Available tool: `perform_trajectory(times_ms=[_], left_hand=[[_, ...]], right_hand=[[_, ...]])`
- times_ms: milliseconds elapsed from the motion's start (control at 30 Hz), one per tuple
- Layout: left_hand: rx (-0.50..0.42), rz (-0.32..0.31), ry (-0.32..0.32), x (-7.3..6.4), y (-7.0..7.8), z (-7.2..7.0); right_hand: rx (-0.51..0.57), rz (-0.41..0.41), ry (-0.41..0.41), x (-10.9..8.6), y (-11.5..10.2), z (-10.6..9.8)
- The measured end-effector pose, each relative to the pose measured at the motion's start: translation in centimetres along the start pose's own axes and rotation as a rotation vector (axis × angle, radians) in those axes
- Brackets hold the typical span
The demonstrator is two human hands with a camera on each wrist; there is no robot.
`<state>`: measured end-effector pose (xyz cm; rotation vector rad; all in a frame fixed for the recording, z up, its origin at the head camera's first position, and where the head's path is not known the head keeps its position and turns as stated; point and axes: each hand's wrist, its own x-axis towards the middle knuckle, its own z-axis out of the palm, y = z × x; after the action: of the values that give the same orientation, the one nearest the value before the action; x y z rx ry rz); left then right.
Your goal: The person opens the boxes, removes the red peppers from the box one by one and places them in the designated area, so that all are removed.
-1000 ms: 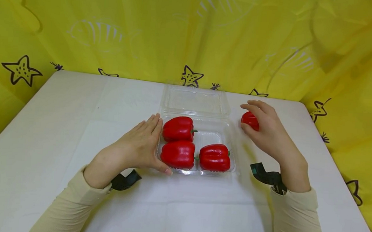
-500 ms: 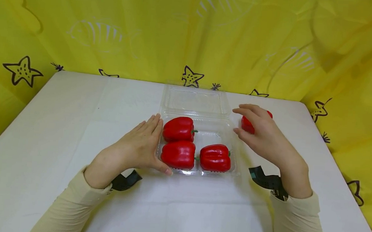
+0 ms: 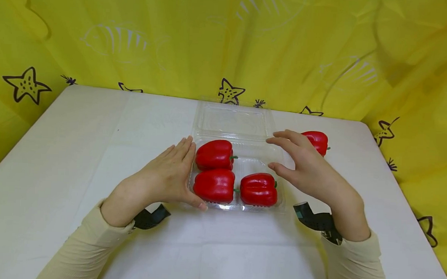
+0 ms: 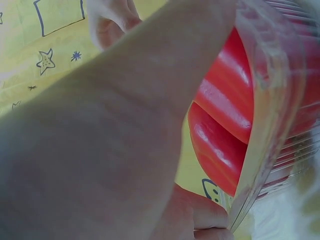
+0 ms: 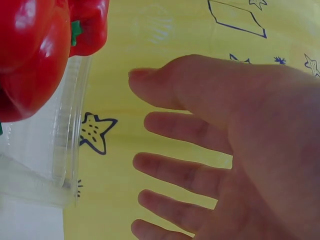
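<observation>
An opened clear plastic clamshell box (image 3: 253,165) lies on the table with its lid (image 3: 234,120) folded back. Inside are three red bell peppers: one at back left (image 3: 214,155), one at front left (image 3: 214,186) and one at front right (image 3: 259,189). My left hand (image 3: 168,176) rests along the box's left wall, fingers straight, thumb at the front corner. Above the box's right edge hovers my right hand (image 3: 307,167); in the right wrist view its fingers (image 5: 182,172) are spread and hold nothing. Behind that hand lies another red bell pepper (image 3: 318,141), partly hidden.
A white-covered table (image 3: 75,148) spreads around the box. Yellow curtain (image 3: 175,40) with starfish and fish drawings stands along the back and sides. Dark camera mounts (image 3: 315,220) sit below both wrists.
My right hand has moved left from the pepper on the table towards the box's right edge, uncovering more of that pepper, which stays there. The left hand and the boxed peppers have not moved.
</observation>
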<state>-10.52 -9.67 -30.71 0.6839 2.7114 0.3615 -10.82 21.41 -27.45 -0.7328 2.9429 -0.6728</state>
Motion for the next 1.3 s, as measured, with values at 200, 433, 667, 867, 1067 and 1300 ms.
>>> perform_trajectory(times_ms=[200, 433, 667, 867, 1067, 1300], left_hand=[[0.005, 0.001, 0.001, 0.0, 0.0, 0.0], [0.011, 0.003, 0.005, 0.0, -0.1, -0.1], [0.002, 0.003, -0.003, 0.0, 0.0, 0.0], [0.0, -0.001, -0.006, 0.0, -0.1, 0.0], [-0.003, 0.002, -0.004, 0.0, -0.1, -0.1], [-0.005, 0.002, -0.005, -0.1, 0.0, -0.1]], right_hand=[[0.006, 0.005, -0.058, 0.0, -0.5, 0.0], [0.007, -0.027, -0.09, 0.2, -0.5, 0.6], [-0.002, -0.059, -0.182, 0.1, -1.1, 1.2], [0.014, -0.046, -0.331, 0.2, -1.7, 1.8], [0.011, -0.062, -0.4, 0.4, -2.0, 2.5], [0.029, -0.023, -0.439, 0.7, -2.0, 3.1]])
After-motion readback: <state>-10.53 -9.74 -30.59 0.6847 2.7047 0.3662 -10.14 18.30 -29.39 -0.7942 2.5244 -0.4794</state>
